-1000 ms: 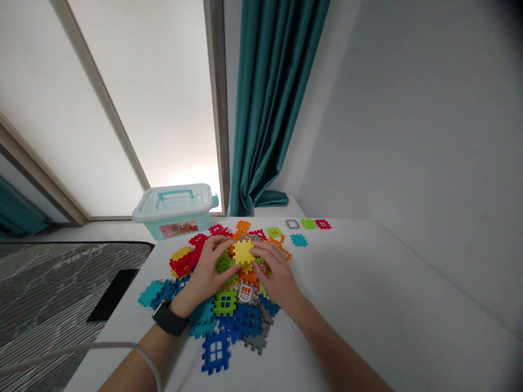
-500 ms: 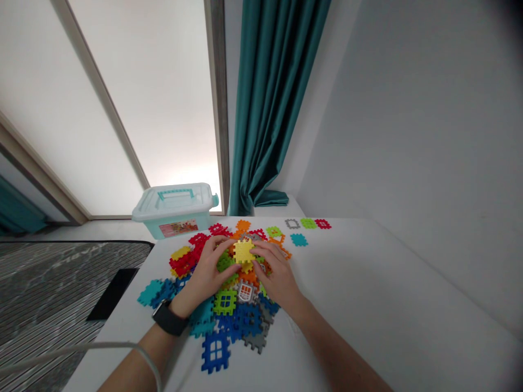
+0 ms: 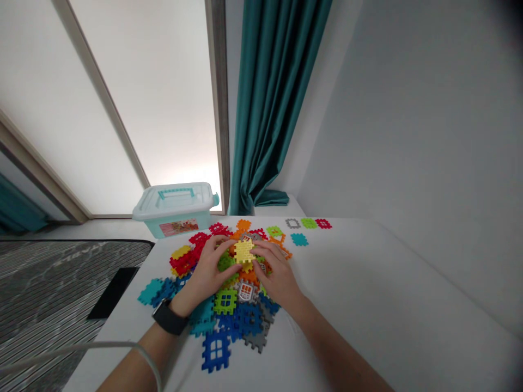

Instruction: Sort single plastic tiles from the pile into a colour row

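Observation:
A yellow plastic waffle block (image 3: 244, 251) stands tilted up between my hands, its sides pinched by my left hand (image 3: 208, 270) and my right hand (image 3: 277, 268). Both hands rest just above a heap of interlocking waffle blocks (image 3: 229, 283) in red, green, orange, blue, teal and grey. Some blocks have window frames, like the green one (image 3: 225, 301) and the blue one (image 3: 216, 351) near me. The heap lies on a white table (image 3: 347, 283), and my hands hide its middle.
A pale teal lidded plastic storage box (image 3: 174, 209) stands at the table's far edge. Several loose blocks lie in a row at the far right, including a teal one (image 3: 299, 239). A dark striped surface (image 3: 69, 288) lies beyond the left edge, and a wall runs along the right.
The yellow block has tilted more upright between my fingers. My hands have shifted only slightly around it, and the heap looks the same.

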{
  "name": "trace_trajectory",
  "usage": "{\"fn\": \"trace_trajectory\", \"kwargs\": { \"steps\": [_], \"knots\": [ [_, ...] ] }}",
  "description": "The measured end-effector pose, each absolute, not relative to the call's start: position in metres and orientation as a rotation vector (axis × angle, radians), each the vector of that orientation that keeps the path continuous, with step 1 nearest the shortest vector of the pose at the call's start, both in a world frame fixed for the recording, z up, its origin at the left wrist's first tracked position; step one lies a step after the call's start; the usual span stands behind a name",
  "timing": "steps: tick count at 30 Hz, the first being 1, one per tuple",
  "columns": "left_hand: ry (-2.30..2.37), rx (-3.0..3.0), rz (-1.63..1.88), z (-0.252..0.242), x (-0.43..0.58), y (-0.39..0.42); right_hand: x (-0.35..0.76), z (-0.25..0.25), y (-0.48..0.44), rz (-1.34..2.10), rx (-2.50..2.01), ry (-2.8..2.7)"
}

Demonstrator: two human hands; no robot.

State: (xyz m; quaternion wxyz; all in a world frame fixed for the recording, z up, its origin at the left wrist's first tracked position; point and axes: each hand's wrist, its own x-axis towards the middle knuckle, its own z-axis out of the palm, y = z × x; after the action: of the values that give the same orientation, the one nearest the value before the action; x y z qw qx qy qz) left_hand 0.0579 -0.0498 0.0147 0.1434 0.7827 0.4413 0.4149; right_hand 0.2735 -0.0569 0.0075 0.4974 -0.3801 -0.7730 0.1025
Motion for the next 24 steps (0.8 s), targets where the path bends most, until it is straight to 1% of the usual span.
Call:
{"fn": "trace_trajectory", "kwargs": {
  "steps": [6, 10, 12, 18, 21, 24],
  "knots": [
    [1.243, 2.192, 1.194, 0.016, 0.057, -0.051, 0.277, 0.004, -0.056, 0.262, -0.893, -1.933],
    [1.147, 2.179, 1.094, 0.018, 0.058, -0.052, 0.279, 0.002, -0.054, 0.200, -0.915, -1.920],
    [1.096, 2.162, 1.058, 0.020, 0.060, -0.053, 0.279, 0.004, -0.054, 0.225, -0.953, -1.889],
    [1.082, 1.989, 1.063, 0.025, 0.064, -0.053, 0.274, 0.011, -0.057, 0.538, -1.067, -1.744],
    [1.110, 1.873, 1.082, 0.027, 0.064, -0.053, 0.275, 0.014, -0.058, 0.676, -1.037, -1.675],
    [1.120, 1.798, 1.114, 0.027, 0.063, -0.052, 0.276, 0.015, -0.058, 0.743, -0.976, -1.677]
  ]
}}
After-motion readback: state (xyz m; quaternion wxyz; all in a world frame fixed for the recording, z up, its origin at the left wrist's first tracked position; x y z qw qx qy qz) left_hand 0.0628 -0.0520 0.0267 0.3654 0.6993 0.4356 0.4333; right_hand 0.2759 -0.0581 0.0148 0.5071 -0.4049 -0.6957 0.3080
